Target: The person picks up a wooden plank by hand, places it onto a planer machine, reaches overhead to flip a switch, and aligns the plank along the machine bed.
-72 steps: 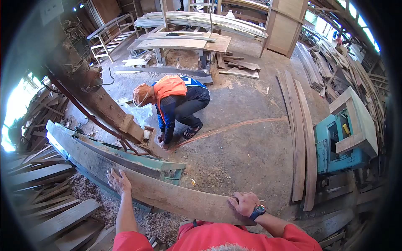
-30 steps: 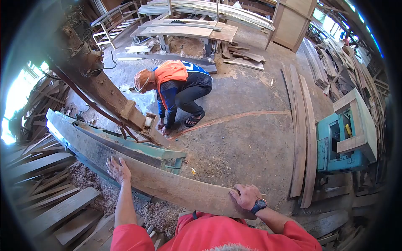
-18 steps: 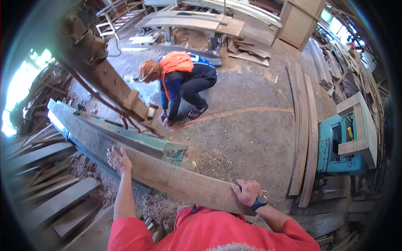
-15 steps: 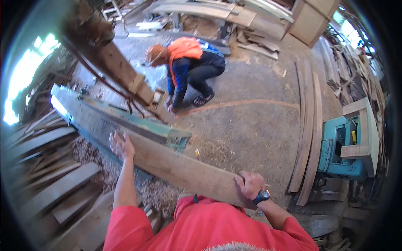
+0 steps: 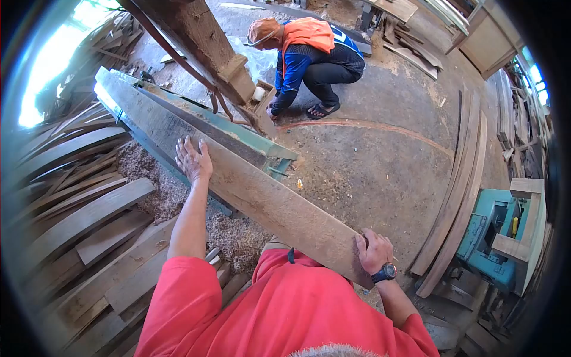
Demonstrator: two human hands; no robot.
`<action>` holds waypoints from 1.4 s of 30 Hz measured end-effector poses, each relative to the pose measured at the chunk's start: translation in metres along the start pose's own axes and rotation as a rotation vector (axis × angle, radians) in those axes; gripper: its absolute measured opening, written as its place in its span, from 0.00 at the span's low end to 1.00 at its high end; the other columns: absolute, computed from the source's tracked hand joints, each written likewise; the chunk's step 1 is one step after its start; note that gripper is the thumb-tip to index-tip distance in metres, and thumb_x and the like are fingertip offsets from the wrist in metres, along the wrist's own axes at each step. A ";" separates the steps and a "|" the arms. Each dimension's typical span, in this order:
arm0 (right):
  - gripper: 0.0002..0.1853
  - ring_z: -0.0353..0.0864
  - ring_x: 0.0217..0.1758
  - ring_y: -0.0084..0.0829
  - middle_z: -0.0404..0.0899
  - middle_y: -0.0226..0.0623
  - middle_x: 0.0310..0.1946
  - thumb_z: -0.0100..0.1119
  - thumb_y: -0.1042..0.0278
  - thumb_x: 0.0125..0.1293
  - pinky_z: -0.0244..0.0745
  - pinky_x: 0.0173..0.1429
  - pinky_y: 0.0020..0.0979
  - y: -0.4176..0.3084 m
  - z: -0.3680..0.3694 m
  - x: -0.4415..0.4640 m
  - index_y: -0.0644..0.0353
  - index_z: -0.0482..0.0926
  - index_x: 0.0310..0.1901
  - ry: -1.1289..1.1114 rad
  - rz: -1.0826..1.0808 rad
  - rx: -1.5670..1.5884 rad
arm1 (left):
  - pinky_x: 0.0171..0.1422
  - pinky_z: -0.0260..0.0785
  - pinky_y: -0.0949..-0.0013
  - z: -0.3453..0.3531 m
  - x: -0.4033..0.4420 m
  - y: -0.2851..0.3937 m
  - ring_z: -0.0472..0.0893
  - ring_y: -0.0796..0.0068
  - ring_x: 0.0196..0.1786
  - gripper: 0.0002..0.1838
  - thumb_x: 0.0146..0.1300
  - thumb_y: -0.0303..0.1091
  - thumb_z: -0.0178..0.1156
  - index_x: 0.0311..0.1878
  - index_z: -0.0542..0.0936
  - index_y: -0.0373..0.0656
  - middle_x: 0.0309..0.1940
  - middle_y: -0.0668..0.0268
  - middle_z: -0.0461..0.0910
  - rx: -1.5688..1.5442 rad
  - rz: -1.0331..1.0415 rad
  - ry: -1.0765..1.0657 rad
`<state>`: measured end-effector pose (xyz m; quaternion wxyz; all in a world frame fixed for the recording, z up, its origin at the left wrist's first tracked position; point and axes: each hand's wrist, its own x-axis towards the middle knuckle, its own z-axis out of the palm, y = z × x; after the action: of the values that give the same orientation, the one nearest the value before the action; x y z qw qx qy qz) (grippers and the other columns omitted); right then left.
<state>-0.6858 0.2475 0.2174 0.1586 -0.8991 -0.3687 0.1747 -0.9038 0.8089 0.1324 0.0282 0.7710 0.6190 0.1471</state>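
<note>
A long wooden board (image 5: 279, 208) lies at a slant along a green woodworking machine (image 5: 272, 152), its near end reaching out past the machine in front of my body. My left hand (image 5: 194, 159) rests flat on the board's upper face with its fingers spread. At the near end, my right hand (image 5: 375, 251) is wrapped over the board's edge, and a dark watch sits on that wrist. Part of my right hand's grip is hidden underneath.
A person (image 5: 315, 65) in an orange vest squats beyond the machine, hands by a wooden post (image 5: 208, 53). Long planks (image 5: 458, 190) lie on the floor at right, beside a teal machine (image 5: 488, 238). Stacked boards (image 5: 95, 220) and wood shavings (image 5: 160, 184) are at left.
The view has shifted, so the scene sits lower at left and farther right. Both my hands stay on the board in much the same places. The other person remains squatting.
</note>
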 end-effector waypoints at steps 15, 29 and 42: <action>0.21 0.90 0.44 0.54 0.92 0.49 0.41 0.58 0.46 0.83 0.79 0.52 0.52 0.008 0.008 -0.001 0.57 0.87 0.54 0.000 -0.011 -0.031 | 0.94 0.43 0.41 -0.002 -0.001 0.003 0.56 0.48 0.92 0.37 0.83 0.61 0.54 0.84 0.69 0.47 0.89 0.50 0.62 -0.024 0.002 0.011; 0.21 0.90 0.44 0.53 0.92 0.48 0.41 0.59 0.46 0.82 0.79 0.51 0.51 0.003 0.004 0.001 0.58 0.87 0.55 0.015 -0.004 -0.035 | 0.94 0.44 0.41 -0.001 0.000 0.001 0.56 0.49 0.92 0.37 0.83 0.61 0.54 0.85 0.69 0.48 0.89 0.52 0.62 0.001 0.008 -0.001; 0.20 0.89 0.44 0.52 0.91 0.48 0.39 0.60 0.47 0.82 0.78 0.51 0.51 0.000 0.001 0.002 0.58 0.86 0.54 0.005 0.007 -0.021 | 0.93 0.45 0.42 -0.001 0.001 0.002 0.57 0.49 0.92 0.38 0.84 0.61 0.54 0.85 0.69 0.46 0.89 0.51 0.62 0.010 0.021 0.013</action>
<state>-0.6845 0.2492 0.2163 0.1494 -0.9024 -0.3670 0.1692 -0.9021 0.8093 0.1339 0.0184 0.7766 0.6117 0.1494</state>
